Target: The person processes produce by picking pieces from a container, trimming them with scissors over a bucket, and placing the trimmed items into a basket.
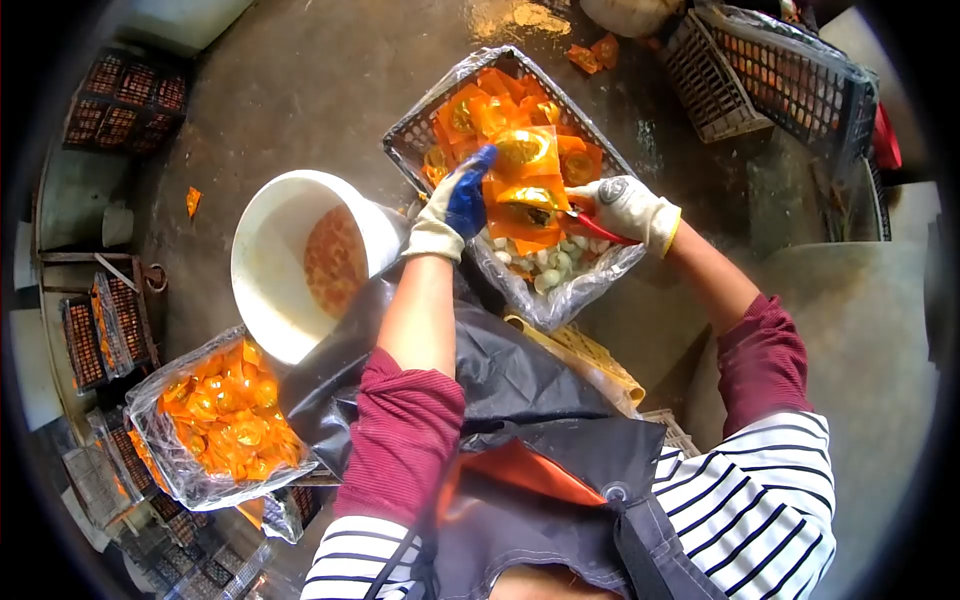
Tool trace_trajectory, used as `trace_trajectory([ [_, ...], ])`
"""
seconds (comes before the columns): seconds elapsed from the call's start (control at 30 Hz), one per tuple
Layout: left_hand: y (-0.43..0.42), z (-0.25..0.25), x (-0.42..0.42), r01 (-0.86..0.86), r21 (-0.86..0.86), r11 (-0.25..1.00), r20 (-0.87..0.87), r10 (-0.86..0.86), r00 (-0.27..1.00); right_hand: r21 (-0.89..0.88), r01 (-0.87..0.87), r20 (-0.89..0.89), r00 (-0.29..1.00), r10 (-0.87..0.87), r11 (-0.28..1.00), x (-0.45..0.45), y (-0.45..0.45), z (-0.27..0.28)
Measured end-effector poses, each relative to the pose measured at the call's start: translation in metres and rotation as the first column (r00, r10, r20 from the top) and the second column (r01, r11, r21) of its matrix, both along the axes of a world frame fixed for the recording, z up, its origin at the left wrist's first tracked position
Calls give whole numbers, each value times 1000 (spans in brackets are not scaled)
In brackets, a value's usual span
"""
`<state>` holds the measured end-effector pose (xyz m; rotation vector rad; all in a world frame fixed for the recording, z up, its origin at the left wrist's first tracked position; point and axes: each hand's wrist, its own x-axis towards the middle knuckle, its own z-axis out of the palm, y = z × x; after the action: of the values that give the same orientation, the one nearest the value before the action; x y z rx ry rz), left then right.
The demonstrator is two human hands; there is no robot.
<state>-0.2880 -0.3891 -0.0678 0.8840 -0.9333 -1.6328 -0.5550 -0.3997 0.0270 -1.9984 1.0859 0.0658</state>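
My left hand [455, 207], in a white and blue glove, grips the left edge of a strip of orange packets [522, 153] with round yellowish contents. On the strip's right side my right hand [622, 208], in a white glove, is closed on a red-handled tool [602, 228]. The tool's tip touches the lower packet. Both hands are over a plastic-lined crate [583, 290], which holds more orange packets at its far end and whitish round pieces at its near end.
Left of the crate stands a white bucket [258, 250] with reddish contents. A lined crate of loose orange packets [228, 415] sits at lower left. Stacked crates [125, 100] are at far left, others [790, 75] at upper right. Orange scraps [594, 54] lie on the floor.
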Motion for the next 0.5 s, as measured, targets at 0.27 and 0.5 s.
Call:
trace_trajectory([
  [0.27, -3, 7, 3, -479, 165, 862, 281, 425, 861, -158, -89, -63, 995, 80, 983, 2, -8, -37],
  [0.5, -2, 2, 1, -416, 126, 901, 243, 379, 893, 461, 216, 160, 934, -320, 861, -10, -11, -41],
])
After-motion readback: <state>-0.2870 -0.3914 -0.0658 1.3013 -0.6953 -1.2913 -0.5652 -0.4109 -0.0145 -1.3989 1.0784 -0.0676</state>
